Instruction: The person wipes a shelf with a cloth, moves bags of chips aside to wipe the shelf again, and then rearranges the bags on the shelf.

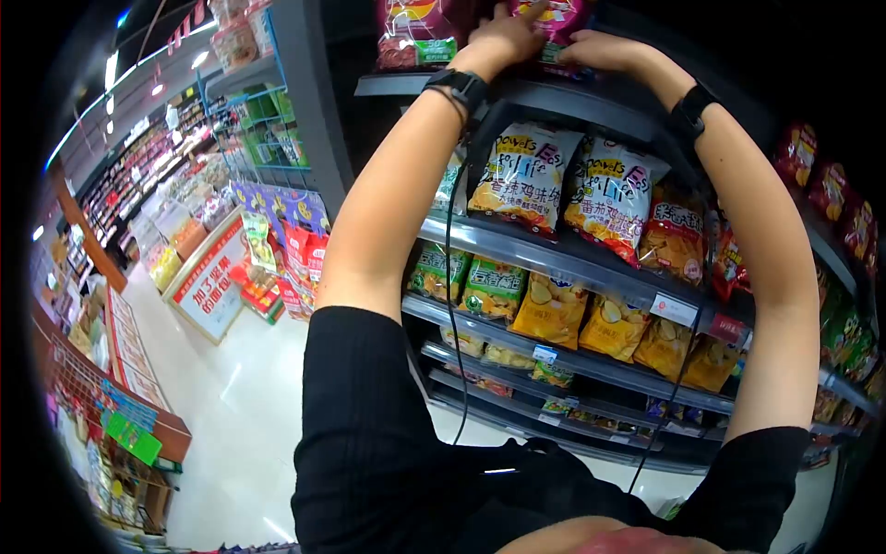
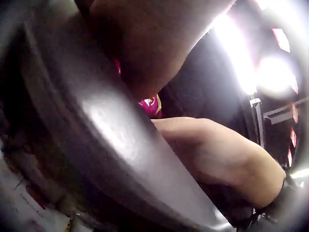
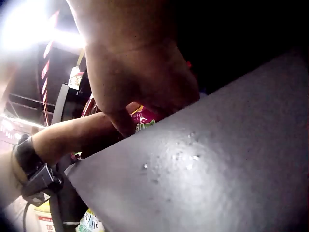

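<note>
High on the shelf, in the head view, a magenta snack bag (image 1: 565, 20) stands between the two hands. My left hand (image 1: 508, 39) grips its left side, with fingers reaching over the front. From the right, my right hand (image 1: 609, 51) holds the bag's lower edge; in the right wrist view magenta wrapping shows between its thumb and fingers. Only a sliver of the snack bag (image 2: 149, 105) appears in the left wrist view, mostly covered by the hand and the dark shelf edge. The fingertips there are hidden.
Another magenta bag (image 1: 420, 37) stands left on the same shelf (image 1: 397, 85). Below are white chip bags (image 1: 526, 175) and yellow ones (image 1: 549, 309) in rows. A dark post (image 1: 318, 92) borders the shelving; black cables (image 1: 449, 277) hang before it.
</note>
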Available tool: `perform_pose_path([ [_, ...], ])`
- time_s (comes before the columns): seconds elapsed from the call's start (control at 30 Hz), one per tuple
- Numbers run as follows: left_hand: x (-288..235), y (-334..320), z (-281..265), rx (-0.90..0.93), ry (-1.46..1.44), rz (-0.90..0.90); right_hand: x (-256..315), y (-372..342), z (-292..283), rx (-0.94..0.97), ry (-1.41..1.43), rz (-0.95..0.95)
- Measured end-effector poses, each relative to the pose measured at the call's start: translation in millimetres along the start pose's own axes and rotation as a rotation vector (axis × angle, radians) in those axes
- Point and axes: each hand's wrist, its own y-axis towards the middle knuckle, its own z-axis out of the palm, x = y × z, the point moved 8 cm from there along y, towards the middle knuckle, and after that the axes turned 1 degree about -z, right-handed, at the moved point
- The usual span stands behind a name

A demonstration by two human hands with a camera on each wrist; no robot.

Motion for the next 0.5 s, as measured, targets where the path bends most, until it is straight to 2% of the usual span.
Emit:
perform_pose_path([
  [0.07,3.9,-5.4,0.2,-0.100,-0.025,0.023,-1.4,-13.8,-5.7,-0.030,-0.010,0.060],
  [0.1,4.2,-8.4,-1.7,-0.152,-0.028,0.044,-11.2,-4.5,-2.6,-0.032,-0.088,0.063],
  [0.17,-9.6,-26.3,-16.8,-0.268,0.037,0.045,-12.3,-29.0,-11.9,-0.042,-0.102,0.034],
  [0.2,-14.1,-30.0,-18.7,-0.329,0.076,0.126,-8.7,-46.5,-17.9,-0.025,-0.112,0.020],
  [0.23,-9.5,-34.2,-15.2,-0.389,0.114,0.208,-13.9,-55.0,-24.4,-0.102,-0.140,-0.004],
  [0.27,-14.2,-41.5,-20.4,-0.448,0.149,0.291,-26.6,-65.0,-32.2,-0.179,-0.168,-0.025],
  [0.3,-10.6,-41.2,-22.2,-0.430,0.018,0.262,-41.2,-77.2,-39.5,-0.257,-0.196,-0.040],
  [0.37,-25.7,-51.5,-36.2,-0.476,-0.016,0.311,-58.9,-113.4,-65.3,-0.260,-0.168,-0.062],
  [0.4,-34.0,-51.2,-39.1,-0.471,-0.039,0.324,-73.9,-127.9,-76.1,-0.198,-0.114,-0.053],
  [0.43,-48.4,-58.4,-44.2,-0.643,-0.030,0.404,-95.2,-138.3,-89.6,-0.289,-0.060,-0.203],
  [0.47,-64.5,-59.1,-41.3,-0.610,-0.082,0.418,-129.6,-145.6,-99.8,-0.275,0.075,-0.214],
  [0.5,-88.3,-63.6,-43.8,-0.577,-0.137,0.433,-161.6,-158.8,-112.1,-0.300,0.085,-0.168],
])
